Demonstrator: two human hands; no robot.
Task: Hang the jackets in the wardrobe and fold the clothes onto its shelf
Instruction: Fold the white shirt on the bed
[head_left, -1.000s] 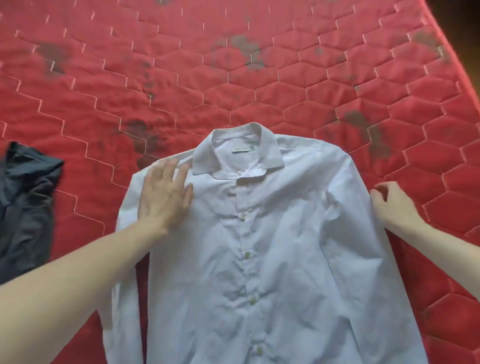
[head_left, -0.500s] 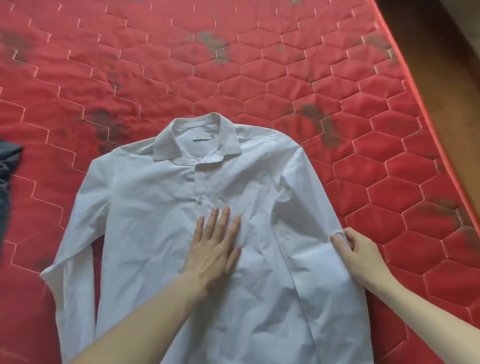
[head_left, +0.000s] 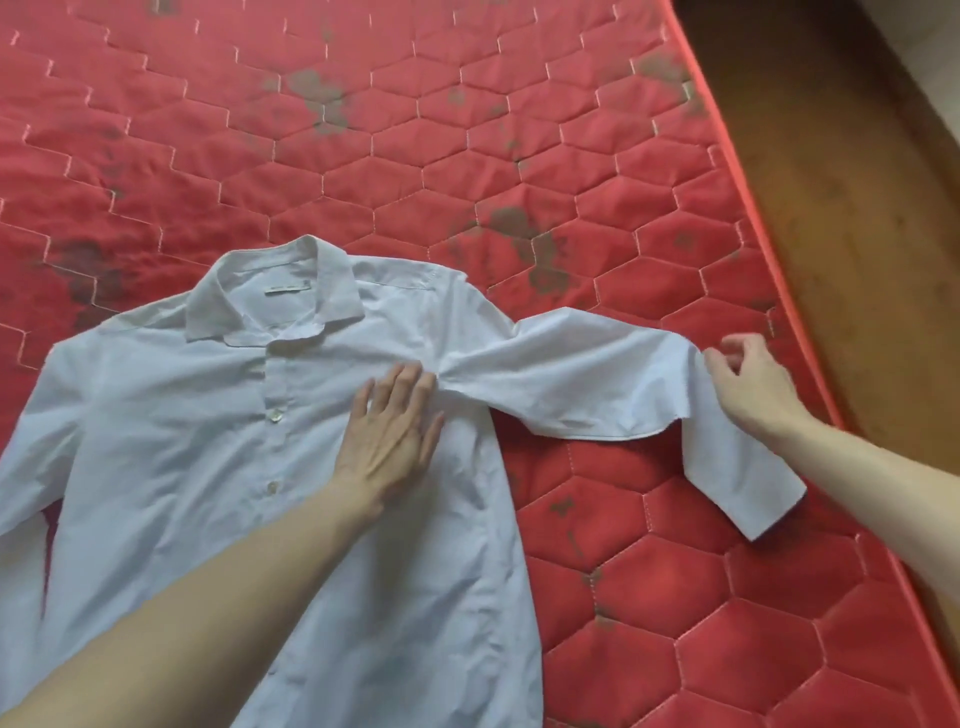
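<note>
Moved since 0.5 s ago: sleeve (head_left: 597, 384) now stretched sideways, pinched by my right hand (head_left: 753, 384). White shirt (head_left: 208, 441) lies on red quilted mattress (head_left: 467, 130), front up; collar label (head_left: 287, 287) unreadable. My left hand (head_left: 389, 441) presses flat, fingers straight. Hem cut off below.

Shirt (head_left: 208, 441) lies on mattress (head_left: 467, 156), sleeve (head_left: 597, 374) stretched rightward; floor (head_left: 831, 156), apparently wooden, right of the mattress.
</note>
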